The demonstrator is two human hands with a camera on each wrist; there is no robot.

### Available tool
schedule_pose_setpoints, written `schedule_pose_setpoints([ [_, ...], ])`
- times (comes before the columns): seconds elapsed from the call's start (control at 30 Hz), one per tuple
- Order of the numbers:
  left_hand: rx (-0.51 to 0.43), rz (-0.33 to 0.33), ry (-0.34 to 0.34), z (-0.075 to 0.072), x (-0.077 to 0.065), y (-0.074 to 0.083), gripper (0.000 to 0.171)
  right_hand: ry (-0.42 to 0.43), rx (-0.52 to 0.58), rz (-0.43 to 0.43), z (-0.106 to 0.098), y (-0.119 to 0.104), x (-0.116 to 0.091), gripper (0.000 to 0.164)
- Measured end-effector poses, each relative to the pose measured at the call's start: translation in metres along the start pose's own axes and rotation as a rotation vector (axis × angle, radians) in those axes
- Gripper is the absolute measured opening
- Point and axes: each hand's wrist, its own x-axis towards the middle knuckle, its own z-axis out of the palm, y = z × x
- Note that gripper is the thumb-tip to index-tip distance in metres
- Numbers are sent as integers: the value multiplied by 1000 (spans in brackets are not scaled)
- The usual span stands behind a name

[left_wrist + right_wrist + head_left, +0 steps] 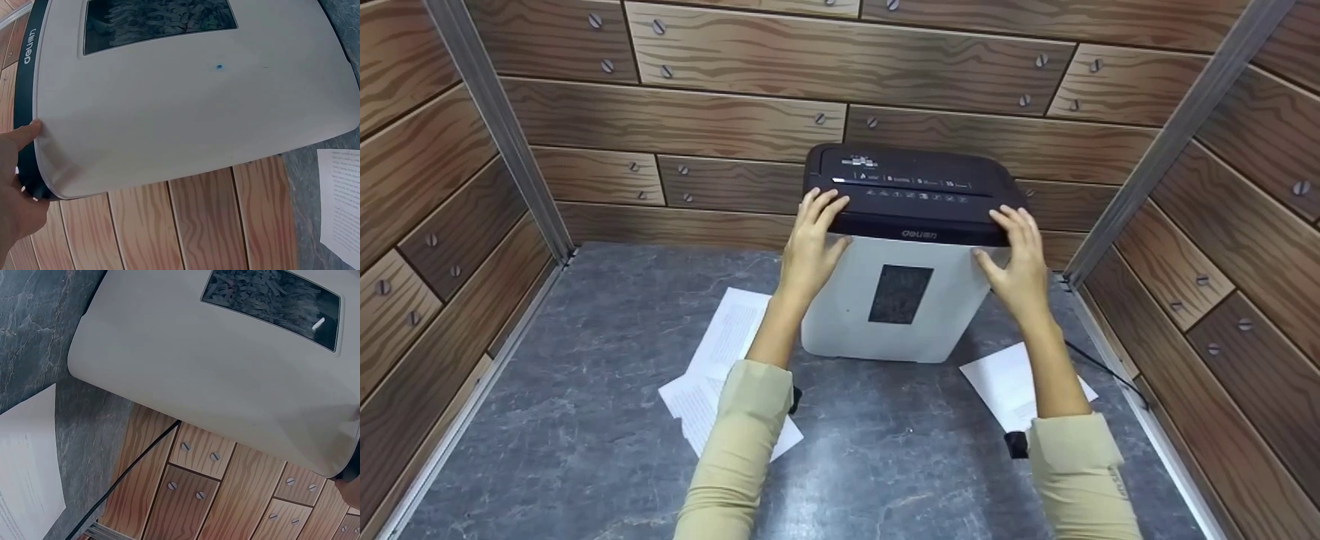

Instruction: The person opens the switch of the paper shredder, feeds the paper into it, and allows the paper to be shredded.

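Note:
A paper shredder (840, 315) with a pale body and a dark lid stands near the back wall. My left hand (808, 259) grips the left front corner of the lid, fingers on top and thumb against the front. At the opposite corner, my right hand (1021, 262) holds the lid edge the same way. Through the window (157, 22) in the left wrist view, shredded strips show inside the bin. The right wrist view has only a bit of the right hand (350, 492) at its edge.
Printed sheets (727, 337) overlap on the dark marbled surface at the left. Another sheet (1001, 382) lies at the right, partly hidden by my forearm. A black cord (1110, 371) runs toward the right wall. Wood-patterned panels (735, 120) enclose the back and sides.

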Motion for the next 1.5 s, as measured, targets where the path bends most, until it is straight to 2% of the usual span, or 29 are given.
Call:
schedule_pose_setpoints([
  [0.97,-5,9,11,2,0,-1,51,-4,5,-12,1,2,0,53],
  [1.23,-5,-9,9,1,-1,-2,51,-11,10,-7,2,1,0,54],
  [1.5,-11,24,17,2,0,-2,51,-2,9,-18,1,1,0,53],
])
